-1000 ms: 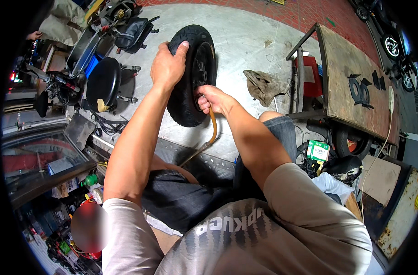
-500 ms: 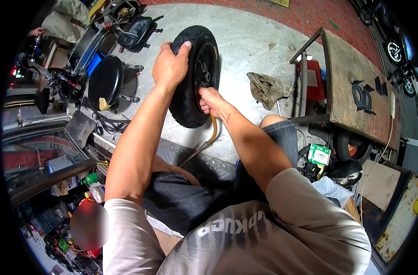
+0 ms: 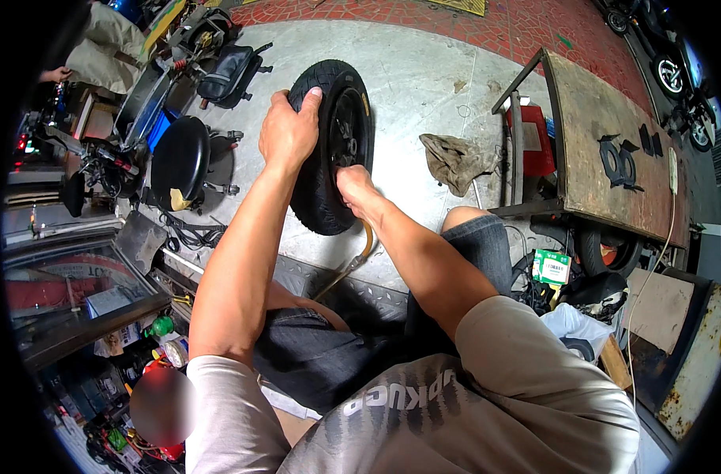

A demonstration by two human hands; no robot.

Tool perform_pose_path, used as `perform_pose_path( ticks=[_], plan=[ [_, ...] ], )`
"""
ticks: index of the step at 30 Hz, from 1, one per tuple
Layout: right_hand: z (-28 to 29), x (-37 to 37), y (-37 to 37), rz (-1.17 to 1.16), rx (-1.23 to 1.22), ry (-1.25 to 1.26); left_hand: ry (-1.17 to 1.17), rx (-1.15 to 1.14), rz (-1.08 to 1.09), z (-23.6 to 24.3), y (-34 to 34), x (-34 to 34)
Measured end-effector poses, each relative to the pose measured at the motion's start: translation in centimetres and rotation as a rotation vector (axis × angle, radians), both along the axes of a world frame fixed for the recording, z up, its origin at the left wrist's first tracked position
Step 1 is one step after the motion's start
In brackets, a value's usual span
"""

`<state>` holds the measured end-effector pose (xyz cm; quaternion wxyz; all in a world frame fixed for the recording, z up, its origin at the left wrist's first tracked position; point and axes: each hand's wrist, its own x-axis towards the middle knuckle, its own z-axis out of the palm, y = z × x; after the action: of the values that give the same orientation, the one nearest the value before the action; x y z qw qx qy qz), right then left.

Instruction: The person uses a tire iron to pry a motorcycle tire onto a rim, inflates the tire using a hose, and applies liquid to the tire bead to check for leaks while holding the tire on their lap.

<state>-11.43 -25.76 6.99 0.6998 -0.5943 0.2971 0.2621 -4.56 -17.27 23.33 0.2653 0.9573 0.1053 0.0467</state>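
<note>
We cannot see the fingertips of our right hand (image 3: 354, 186); they sit behind the small black wheel (image 3: 329, 150) at its hub. Our left hand (image 3: 289, 130) covers part of the tread (upper edge). The hose (image 3: 352, 261) end is hidden too.

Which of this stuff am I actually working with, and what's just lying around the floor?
In use:
- tyre, upright, left hand gripping its top
- right hand at the wheel hub
- hose running from the right hand down toward the lap

Lying about:
- rag on the concrete
- black stool
- wooden bench
- green box
</note>
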Motion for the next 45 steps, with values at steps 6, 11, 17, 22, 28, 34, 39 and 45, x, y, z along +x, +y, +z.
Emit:
perform_pose_path(
  ticks=[6, 11, 17, 22, 28, 34, 39, 45],
  plan=[
    [-0.6, -0.1, 0.4, 0.008, 0.007, -0.025, -0.008, 0.019, 0.013, -0.2, 0.4, 0.1],
    [-0.8, 0.0, 0.9, 0.023, -0.048, -0.023, -0.004, 0.005, 0.02, -0.2, 0.7, -0.1],
    [0.6, -0.6, 1.3, 0.078, -0.073, -0.113, -0.004, 0.01, 0.043, -0.7, 2.4, -0.1],
    [-0.4, -0.3, 1.3, 0.141, -0.143, -0.085, 0.0, -0.017, 0.027, -0.7, 2.4, -0.3],
    [0.7, -0.6, 1.6, 0.174, -0.169, -0.09, 0.008, 0.007, 0.035, -0.5, 3.0, -0.5],
    [0.5, -0.6, 1.1, 0.137, -0.154, -0.118, -0.003, -0.005, 0.025, -0.6, 2.5, -0.2],
    [1.0, -0.6, 0.7, 0.157, -0.165, -0.098, 0.011, -0.018, 0.034, -0.4, 2.1, -0.3],
    [1.3, -0.7, 0.7, 0.17, -0.162, -0.095, 0.016, -0.027, 0.035, -0.2, 2.3, -0.5]
  ],
)
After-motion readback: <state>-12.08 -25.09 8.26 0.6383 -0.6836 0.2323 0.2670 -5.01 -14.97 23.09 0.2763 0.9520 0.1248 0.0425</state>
